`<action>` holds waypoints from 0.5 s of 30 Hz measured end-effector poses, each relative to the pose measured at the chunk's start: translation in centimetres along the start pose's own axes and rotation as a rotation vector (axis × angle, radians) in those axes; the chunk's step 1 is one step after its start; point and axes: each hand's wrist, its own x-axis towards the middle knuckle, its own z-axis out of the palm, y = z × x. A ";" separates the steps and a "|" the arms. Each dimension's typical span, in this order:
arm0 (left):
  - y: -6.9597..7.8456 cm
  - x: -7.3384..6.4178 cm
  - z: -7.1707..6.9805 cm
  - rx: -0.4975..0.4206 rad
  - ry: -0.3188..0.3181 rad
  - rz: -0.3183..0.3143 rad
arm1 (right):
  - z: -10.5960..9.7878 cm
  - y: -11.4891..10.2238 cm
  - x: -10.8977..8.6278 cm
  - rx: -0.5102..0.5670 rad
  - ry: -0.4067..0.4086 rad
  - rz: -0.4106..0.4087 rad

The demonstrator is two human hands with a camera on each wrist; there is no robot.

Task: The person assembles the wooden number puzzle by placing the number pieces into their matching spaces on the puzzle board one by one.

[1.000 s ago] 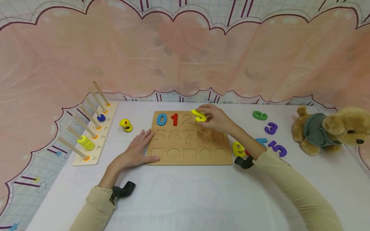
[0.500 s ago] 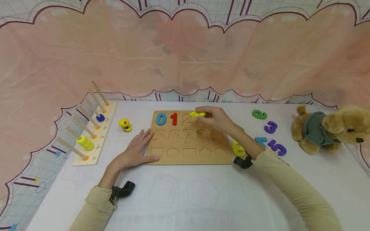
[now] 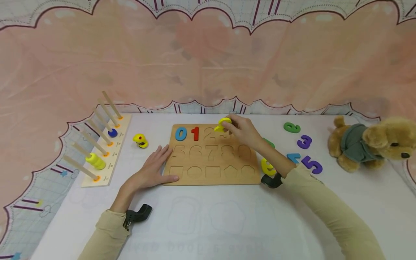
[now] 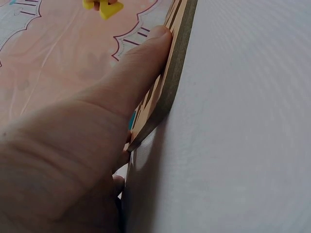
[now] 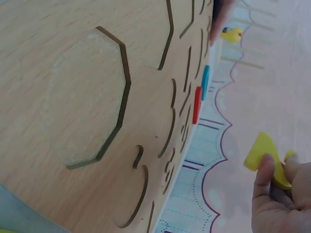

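My right hand (image 3: 244,130) pinches a yellow number 2 (image 3: 222,124) between thumb and fingers, over the top row of the wooden puzzle board (image 3: 201,159). The right wrist view shows the yellow number (image 5: 264,151) raised off the board, partly covered by fingertips. My left hand (image 3: 153,170) rests on the board's left edge with fingers spread. In the left wrist view its thumb (image 4: 141,60) lies along the board's face near the front edge. A blue 0 (image 3: 181,134) and a red 1 (image 3: 195,134) sit in the top row, left of the 2-shaped recess.
Right of the board lie a green 6 (image 3: 291,127), a purple 3 (image 3: 304,142), a purple 5 (image 3: 312,165) and other loose numbers. A plush dog (image 3: 364,146) sits far right. A peg rack (image 3: 112,159) and a small yellow duck (image 3: 141,141) stand left.
My right hand turns the yellow number 2 in its fingers, from lying edge-on to showing its face, and shifts slightly. My left hand stays on the board.
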 end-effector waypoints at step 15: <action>0.0 0.1 -0.1 -0.006 -0.004 -0.007 | 0.2 -0.1 0.4 0.065 -0.121 0.060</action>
